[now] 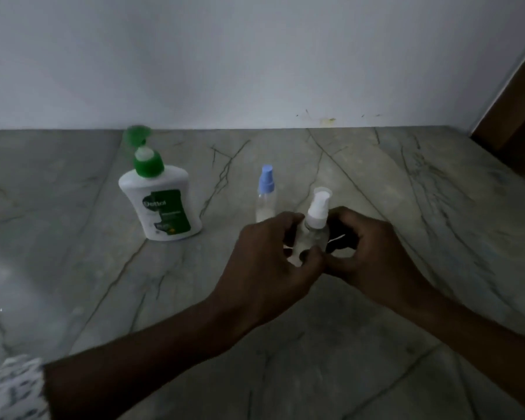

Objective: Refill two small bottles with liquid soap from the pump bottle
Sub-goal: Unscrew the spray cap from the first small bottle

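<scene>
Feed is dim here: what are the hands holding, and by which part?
The left hand and right hand both grip the small clear bottle with white pump top round its body.

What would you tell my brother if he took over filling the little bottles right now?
Left grip: fingers curled round the white-topped bottle, which is upright.
Right grip: curled against the same bottle's other side.
Blue-topped bottle: stands just behind, top on.
Soap bottle: stands further left; its green cap looks flipped open.
Done: unclear, as the picture is too dim to show how full either small bottle is.
Left: probably take off the white top, fill, then check the blue one.
</scene>
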The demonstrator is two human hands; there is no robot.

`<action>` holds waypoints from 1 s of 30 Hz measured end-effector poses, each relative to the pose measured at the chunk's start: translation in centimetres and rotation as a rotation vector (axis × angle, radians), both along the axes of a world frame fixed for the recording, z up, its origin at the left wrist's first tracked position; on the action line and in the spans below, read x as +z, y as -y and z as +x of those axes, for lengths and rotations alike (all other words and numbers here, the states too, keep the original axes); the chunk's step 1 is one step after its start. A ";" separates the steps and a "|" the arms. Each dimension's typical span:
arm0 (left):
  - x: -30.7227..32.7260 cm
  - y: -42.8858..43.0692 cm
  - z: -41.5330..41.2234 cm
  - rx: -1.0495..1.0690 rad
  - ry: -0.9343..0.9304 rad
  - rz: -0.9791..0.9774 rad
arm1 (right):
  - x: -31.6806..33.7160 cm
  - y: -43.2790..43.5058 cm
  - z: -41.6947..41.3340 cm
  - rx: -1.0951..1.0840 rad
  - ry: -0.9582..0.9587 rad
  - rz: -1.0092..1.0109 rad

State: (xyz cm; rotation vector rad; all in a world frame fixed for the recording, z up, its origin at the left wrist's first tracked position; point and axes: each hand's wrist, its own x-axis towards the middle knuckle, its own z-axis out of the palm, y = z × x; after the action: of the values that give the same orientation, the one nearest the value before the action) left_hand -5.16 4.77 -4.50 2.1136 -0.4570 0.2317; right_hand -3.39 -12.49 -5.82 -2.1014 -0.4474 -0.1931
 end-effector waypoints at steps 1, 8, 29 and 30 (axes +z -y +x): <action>-0.3 -0.6 -0.7 0.007 0.016 0.003 | -0.3 -0.3 -0.6 0.016 0.019 0.005; -2.0 -2.4 -6.2 0.072 0.096 0.024 | -1.6 -1.5 -5.8 0.042 0.086 0.016; -3.8 -5.7 -8.6 0.211 0.108 0.114 | 1.6 -5.6 -8.7 -0.001 0.319 -0.016; -3.8 -5.8 -8.5 0.203 0.109 0.119 | 1.0 -6.0 -8.8 -0.012 0.344 0.006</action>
State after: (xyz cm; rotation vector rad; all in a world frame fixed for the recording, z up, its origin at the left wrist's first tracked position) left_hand -13.64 10.53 -8.33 2.2740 -0.3254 0.4478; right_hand -12.17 -6.44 -4.78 -2.0701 -0.6367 -0.5672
